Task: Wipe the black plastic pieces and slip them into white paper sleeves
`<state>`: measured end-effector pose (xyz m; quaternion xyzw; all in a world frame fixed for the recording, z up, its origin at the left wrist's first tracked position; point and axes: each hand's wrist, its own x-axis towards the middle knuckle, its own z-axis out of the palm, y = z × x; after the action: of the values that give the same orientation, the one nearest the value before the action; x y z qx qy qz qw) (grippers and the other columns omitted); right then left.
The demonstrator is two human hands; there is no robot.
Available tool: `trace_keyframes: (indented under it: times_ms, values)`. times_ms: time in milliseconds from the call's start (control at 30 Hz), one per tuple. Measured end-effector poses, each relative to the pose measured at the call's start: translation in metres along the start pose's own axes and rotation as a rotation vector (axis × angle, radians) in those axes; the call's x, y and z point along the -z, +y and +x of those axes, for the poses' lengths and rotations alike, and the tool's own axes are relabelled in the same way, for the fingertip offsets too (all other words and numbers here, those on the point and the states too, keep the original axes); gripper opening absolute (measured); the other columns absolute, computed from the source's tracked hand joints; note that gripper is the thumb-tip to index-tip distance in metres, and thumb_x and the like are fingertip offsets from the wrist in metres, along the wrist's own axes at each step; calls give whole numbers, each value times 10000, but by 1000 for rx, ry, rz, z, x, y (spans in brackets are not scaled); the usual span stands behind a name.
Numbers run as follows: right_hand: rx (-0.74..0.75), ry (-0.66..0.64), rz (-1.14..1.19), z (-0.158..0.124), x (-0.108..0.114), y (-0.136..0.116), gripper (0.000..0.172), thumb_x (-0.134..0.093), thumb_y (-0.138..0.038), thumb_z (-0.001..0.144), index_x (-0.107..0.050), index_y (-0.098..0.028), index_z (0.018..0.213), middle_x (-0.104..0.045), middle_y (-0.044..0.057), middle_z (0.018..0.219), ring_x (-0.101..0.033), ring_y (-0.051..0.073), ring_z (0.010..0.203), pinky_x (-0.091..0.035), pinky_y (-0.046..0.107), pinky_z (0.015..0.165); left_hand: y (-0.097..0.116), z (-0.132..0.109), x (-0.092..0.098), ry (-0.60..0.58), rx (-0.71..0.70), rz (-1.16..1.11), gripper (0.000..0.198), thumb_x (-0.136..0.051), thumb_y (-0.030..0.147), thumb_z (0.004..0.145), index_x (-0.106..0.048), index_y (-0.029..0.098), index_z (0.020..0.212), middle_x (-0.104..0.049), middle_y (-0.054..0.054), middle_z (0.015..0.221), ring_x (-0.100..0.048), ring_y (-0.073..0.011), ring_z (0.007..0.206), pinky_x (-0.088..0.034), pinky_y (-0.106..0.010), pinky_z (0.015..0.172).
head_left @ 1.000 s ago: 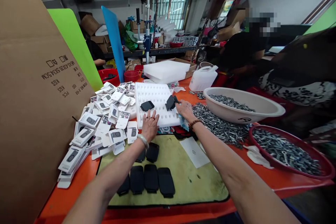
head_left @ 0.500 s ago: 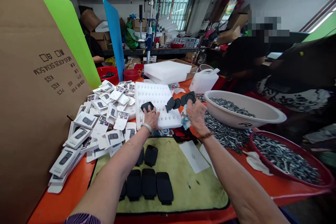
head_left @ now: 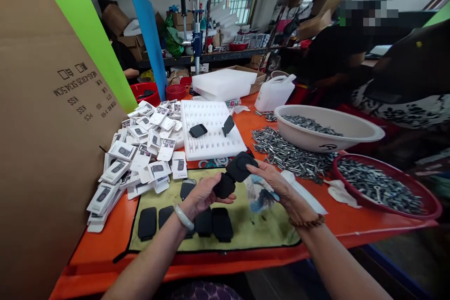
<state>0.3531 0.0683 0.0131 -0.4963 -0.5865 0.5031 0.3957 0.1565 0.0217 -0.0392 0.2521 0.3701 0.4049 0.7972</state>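
Note:
Above the green mat, a black hinged holder with two rounded plates is opened out between my hands. My left hand grips its lower plate, thumb on top and fingers beneath. The upper plate, with a faint ring on it, is pinched by my right hand at its right edge. A crumpled blue-and-white rag hangs under my right palm. Several folded black holders lie in a row on the mat, partly hidden by my left arm. Beyond stands a white foam tray bearing two more black holders.
Small white printed boxes are heaped at left beside a large carton. At right, metal parts lie loose near a white basin and a red basin. A white jug stands behind. Another person sits at far right.
Both hands have drawn back from the foam tray to above the mat, bringing the black hinged holder along. My left hand has left a holder on the tray and now grips the lower plate.

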Motion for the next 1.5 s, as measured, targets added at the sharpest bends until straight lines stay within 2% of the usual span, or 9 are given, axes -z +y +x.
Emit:
trace_keyframes:
  times_ms: [200,367,433,600,867,1033,1167,1367,1500]
  values:
    - [171,-116,-110,-40,-36,23,331,-564,-490,822,-702,-208,929,-692,39,782,-645,198,729,-544,318,689,-20,-33,14,149,14,-464,461,-604,528,834,-620,70,886,-690,-174,886,-680,-272,901,-507,-408,892]
    - [611,-168,-284,-96,-77,53,265,-515,-312,879,-669,-228,1076,-689,108,1082,-657,218,1004,-547,333,837,-16,-43,17,283,87,-486,124,-652,183,793,-587,104,863,-699,-135,870,-690,-241,871,-523,-381,865]
    - [651,-137,-324,-110,-86,61,272,-504,-291,884,-655,-224,1100,-683,118,1080,-663,210,989,-557,312,797,-20,-48,15,287,69,-450,217,-679,127,742,-583,112,936,-703,-136,917,-696,-242,872,-522,-384,862]
    - [358,-66,-257,-111,-86,57,353,-400,-442,923,-677,-223,919,-695,63,797,-658,195,738,-540,295,675,-36,-65,8,205,-66,-245,467,-795,291,694,-609,128,1090,-708,-90,908,-686,-192,802,-521,-305,773]
    - [-66,-197,-175,-97,-81,40,509,-441,-662,813,-663,-206,773,-643,32,659,-581,201,638,-454,277,567,-51,-72,4,196,-8,-193,652,-597,729,700,-687,123,923,-695,-76,815,-641,-178,784,-474,-247,687]
    - [-45,-35,-369,-99,-86,47,408,-495,-611,765,-566,-225,652,-569,8,581,-536,189,595,-419,286,573,-50,-79,0,143,-67,-62,549,-896,431,479,-674,113,867,-649,-29,754,-577,-120,664,-446,-229,662]
    - [-130,59,-429,-88,-80,59,332,-620,-554,652,-549,-232,691,-543,-18,572,-528,188,572,-421,290,545,-52,-76,-2,138,-78,21,419,-863,298,535,-676,112,860,-629,-12,738,-559,-114,657,-461,-245,693]
    - [-40,-196,-233,-73,-59,69,340,-653,-470,699,-705,-190,885,-701,42,853,-631,221,831,-494,330,754,-57,-60,4,175,-133,242,849,-791,214,609,-458,162,1388,-619,-100,1214,-598,-205,988,-454,-319,916]
    - [-75,-415,-119,-65,-44,70,367,-608,-497,777,-727,-163,875,-722,31,807,-647,209,770,-507,297,694,-56,-46,17,130,-106,519,887,-762,220,656,-369,130,1446,-621,-130,1234,-600,-234,1038,-444,-359,959]
